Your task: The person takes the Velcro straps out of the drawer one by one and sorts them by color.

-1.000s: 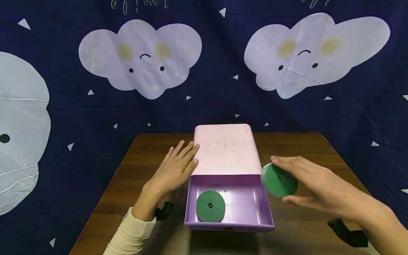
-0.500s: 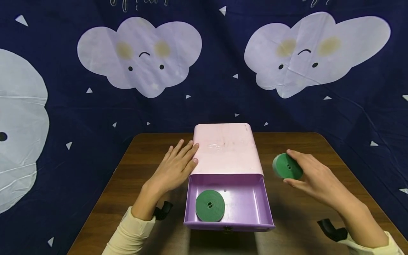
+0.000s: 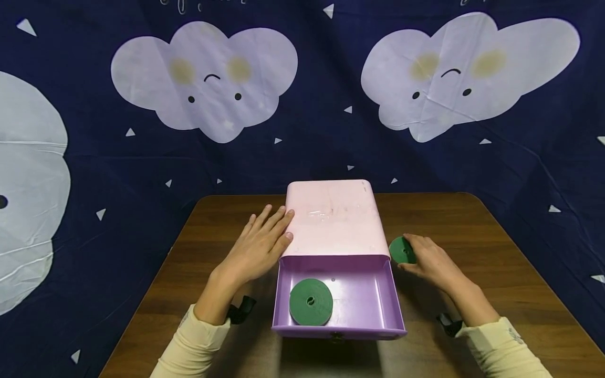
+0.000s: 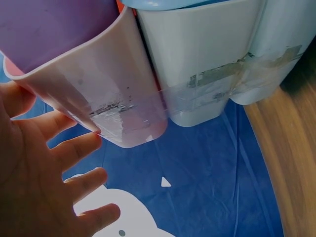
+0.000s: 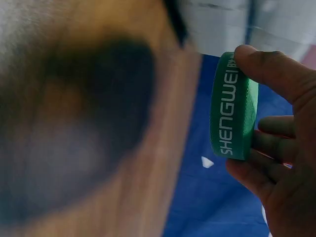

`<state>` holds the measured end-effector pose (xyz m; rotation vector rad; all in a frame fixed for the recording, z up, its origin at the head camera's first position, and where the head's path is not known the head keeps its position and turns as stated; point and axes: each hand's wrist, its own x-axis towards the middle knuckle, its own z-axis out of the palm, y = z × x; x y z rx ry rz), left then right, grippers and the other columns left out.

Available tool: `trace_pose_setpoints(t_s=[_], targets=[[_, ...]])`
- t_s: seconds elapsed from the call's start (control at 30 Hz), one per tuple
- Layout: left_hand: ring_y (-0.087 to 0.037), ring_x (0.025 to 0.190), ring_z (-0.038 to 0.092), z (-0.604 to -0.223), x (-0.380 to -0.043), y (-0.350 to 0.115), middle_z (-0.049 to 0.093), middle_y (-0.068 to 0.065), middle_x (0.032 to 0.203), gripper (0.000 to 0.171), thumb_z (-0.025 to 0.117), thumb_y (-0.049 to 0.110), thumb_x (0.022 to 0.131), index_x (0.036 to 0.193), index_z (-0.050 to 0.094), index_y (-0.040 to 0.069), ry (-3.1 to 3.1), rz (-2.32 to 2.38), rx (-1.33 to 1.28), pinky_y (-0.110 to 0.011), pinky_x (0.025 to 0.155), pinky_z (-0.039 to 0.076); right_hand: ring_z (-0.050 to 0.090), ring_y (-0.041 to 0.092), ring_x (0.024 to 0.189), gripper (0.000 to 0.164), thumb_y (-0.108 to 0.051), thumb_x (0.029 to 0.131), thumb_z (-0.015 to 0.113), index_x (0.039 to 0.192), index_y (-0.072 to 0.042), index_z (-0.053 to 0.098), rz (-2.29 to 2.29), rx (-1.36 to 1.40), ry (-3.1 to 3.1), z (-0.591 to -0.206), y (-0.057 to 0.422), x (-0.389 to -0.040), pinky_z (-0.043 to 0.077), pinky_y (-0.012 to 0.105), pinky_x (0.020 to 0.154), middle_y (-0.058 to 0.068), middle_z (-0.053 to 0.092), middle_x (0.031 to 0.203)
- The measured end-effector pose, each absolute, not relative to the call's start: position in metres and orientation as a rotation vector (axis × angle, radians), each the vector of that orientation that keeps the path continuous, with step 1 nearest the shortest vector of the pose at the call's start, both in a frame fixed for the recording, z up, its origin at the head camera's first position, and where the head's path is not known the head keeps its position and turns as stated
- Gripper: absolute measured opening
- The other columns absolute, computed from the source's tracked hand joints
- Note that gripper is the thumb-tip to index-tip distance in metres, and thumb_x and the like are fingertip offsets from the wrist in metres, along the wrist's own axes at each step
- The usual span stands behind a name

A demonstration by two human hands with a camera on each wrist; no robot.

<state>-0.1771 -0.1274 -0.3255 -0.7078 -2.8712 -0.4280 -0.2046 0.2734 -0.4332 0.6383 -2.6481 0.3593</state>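
Observation:
A pink drawer unit [image 3: 335,215] stands in the middle of the table in the head view. Its purple drawer [image 3: 364,299] is pulled out at the front, and a green tape roll [image 3: 302,311] lies flat in the drawer's left part. My left hand [image 3: 252,249], fingers nearly straight, rests against the unit's left side. To the unit's right, my right hand [image 3: 432,262] pinches a second green tape roll [image 3: 400,250] between thumb and fingers, apart from the drawer. White SHENGWEI lettering shows on that roll's rim [image 5: 229,108] in the right wrist view.
The brown wooden table [image 3: 449,215] extends on both sides of the unit. A dark blue cloth [image 3: 326,142] with white clouds hangs behind it. Below the pink tier, the left wrist view shows white [image 4: 202,64] and light blue [image 4: 276,49] tiers, taped together.
My right hand has drawn back, then moved left and lower with its tape roll, close to the unit's right side. The left hand and the drawer stay where they were.

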Motion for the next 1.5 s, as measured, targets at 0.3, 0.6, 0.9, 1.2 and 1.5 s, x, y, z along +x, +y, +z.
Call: trace_pose_setpoints(t_s=[0.3, 0.6, 0.9, 1.2, 1.5], targets=[[-0.025, 0.149, 0.008, -0.326, -0.178, -0.128, 0.024, 0.001, 0.158, 0.052, 0.026, 0.045, 0.102, 0.150, 0.024, 0.026, -2.883, -0.435, -0.700, -0.053, 0.119, 0.008, 0.060, 0.038, 0.085, 0.060, -0.023, 0.069, 0.080, 0.111, 0.011, 0.054, 0.346, 0.653, -2.795, -0.462, 0.261, -0.222, 0.050, 0.051, 0.075, 0.023, 0.063, 0.097], [-0.024, 0.149, 0.008, -0.327, -0.179, -0.128, 0.023, 0.001, 0.158, 0.052, 0.026, 0.045, 0.102, 0.151, 0.023, 0.027, -2.890, -0.442, -0.697, -0.052, 0.119, 0.008, 0.060, 0.044, 0.094, 0.060, -0.027, 0.071, 0.079, 0.111, 0.012, 0.056, 0.364, 0.655, -2.839, -0.471, 0.260, -0.230, 0.049, 0.054, 0.083, 0.028, 0.063, 0.103], [-0.025, 0.149, 0.009, -0.325, -0.179, -0.127, 0.023, 0.001, 0.158, 0.052, 0.026, 0.045, 0.102, 0.150, 0.023, 0.027, -2.885, -0.443, -0.700, -0.053, 0.119, 0.009, 0.060, 0.046, 0.094, 0.064, -0.027, 0.071, 0.078, 0.113, 0.014, 0.055, 0.383, 0.641, -2.893, -0.474, 0.261, -0.230, 0.050, 0.055, 0.082, 0.030, 0.063, 0.105], [-0.024, 0.149, 0.008, -0.327, -0.180, -0.127, 0.023, 0.001, 0.158, 0.052, 0.025, 0.045, 0.102, 0.150, 0.023, 0.027, -2.887, -0.450, -0.708, -0.053, 0.119, 0.008, 0.060, 0.044, 0.096, 0.062, -0.028, 0.072, 0.077, 0.115, 0.011, 0.056, 0.375, 0.620, -2.923, -0.468, 0.266, -0.227, 0.048, 0.054, 0.086, 0.027, 0.064, 0.104], [-0.024, 0.149, 0.007, -0.328, -0.180, -0.129, 0.021, 0.002, 0.158, 0.053, 0.024, 0.046, 0.102, 0.151, 0.022, 0.027, -2.893, -0.449, -0.707, -0.053, 0.119, 0.008, 0.056, 0.047, 0.105, 0.060, -0.024, 0.077, 0.077, 0.124, 0.006, 0.054, 0.391, 0.580, -2.871, -0.399, 0.273, -0.205, 0.045, 0.059, 0.088, 0.029, 0.061, 0.115]])
